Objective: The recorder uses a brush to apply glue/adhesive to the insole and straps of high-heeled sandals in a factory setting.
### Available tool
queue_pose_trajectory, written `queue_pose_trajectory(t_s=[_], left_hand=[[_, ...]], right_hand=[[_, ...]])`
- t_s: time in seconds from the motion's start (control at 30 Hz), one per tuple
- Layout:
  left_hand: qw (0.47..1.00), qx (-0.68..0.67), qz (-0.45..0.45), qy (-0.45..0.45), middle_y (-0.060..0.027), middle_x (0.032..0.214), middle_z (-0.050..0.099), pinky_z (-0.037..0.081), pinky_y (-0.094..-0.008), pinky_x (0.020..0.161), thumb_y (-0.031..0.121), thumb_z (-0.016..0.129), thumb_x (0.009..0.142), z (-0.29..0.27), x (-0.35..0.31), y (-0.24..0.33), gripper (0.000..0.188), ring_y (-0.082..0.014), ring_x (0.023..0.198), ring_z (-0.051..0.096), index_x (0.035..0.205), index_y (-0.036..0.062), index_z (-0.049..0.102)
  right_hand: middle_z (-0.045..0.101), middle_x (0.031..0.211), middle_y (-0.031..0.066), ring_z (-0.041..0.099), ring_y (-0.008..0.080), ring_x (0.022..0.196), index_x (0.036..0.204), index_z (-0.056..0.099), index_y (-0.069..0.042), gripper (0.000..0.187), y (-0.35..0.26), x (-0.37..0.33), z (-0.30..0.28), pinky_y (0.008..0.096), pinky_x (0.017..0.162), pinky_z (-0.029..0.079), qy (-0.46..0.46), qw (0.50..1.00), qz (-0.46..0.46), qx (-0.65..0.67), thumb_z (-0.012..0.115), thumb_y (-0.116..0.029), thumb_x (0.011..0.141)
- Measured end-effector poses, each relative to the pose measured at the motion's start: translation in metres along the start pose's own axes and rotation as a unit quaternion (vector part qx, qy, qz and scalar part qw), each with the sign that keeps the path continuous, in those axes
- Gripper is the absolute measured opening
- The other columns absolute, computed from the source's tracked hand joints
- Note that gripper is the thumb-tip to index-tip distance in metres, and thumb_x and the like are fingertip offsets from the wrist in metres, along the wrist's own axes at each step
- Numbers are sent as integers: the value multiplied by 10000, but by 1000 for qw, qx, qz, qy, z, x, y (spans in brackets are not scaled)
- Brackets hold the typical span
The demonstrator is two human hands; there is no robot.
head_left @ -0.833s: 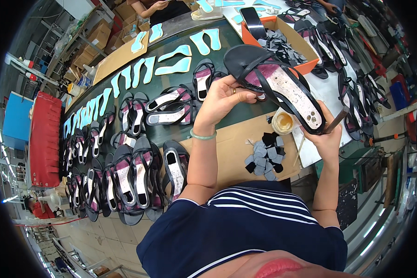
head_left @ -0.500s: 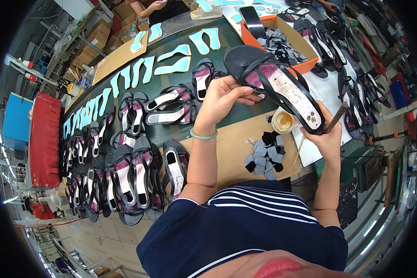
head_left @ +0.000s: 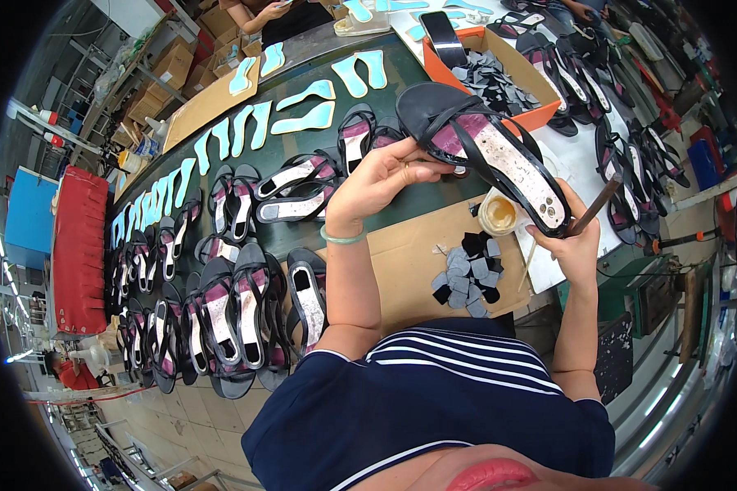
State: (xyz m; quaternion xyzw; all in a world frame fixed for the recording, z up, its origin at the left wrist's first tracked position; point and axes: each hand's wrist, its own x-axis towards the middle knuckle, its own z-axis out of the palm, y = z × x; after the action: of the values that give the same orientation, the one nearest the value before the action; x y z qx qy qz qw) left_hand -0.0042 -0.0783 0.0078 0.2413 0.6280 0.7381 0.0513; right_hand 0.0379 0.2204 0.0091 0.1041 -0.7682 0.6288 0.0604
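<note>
A black sandal with crossed straps and a white and purple insole is held tilted above the table, its black toe end up and to the left. My left hand is closed at its near edge by the straps; the fingertips are partly hidden beneath. At the heel, my right hand grips the sandal and also holds a dark brown stick, which points up and right. Just below the sandal stands an open jar of yellowish paste. Grey and black square patches lie piled on a cardboard sheet.
An orange box full of grey patches stands beyond the sandal, with a phone on its corner. Several sandals crowd the left side and more the right. Light-blue insoles lie across the green table. Another person is across it.
My left hand has slid slightly left and down along the sandal's edge, its thumb lower than before. The sandal and my right hand have barely moved.
</note>
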Motion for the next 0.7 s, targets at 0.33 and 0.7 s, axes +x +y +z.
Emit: queue_pose_trajectory(t_s=[0.33, 0.7], left_hand=[[967, -145, 30, 207, -144, 806, 633, 594, -338, 579, 120, 521, 967, -7, 2, -35, 169, -286, 704, 689, 955, -41, 572], [951, -120, 86, 271, -104, 840, 591, 586, -324, 682, 32, 620, 889, 43, 28, -36, 178, -233, 722, 675, 1026, -52, 544]], right_hand=[[635, 1114, 126, 613, 148, 996, 1278, 499, 98, 713, 5, -1, 5, 283, 883, 498, 36, 999, 26, 19, 786, 96, 626], [638, 1112, 119, 614, 136, 971, 1289, 489, 96, 726, 7, 0, 9, 264, 842, 502, 58, 998, 10, 13, 787, 95, 628]])
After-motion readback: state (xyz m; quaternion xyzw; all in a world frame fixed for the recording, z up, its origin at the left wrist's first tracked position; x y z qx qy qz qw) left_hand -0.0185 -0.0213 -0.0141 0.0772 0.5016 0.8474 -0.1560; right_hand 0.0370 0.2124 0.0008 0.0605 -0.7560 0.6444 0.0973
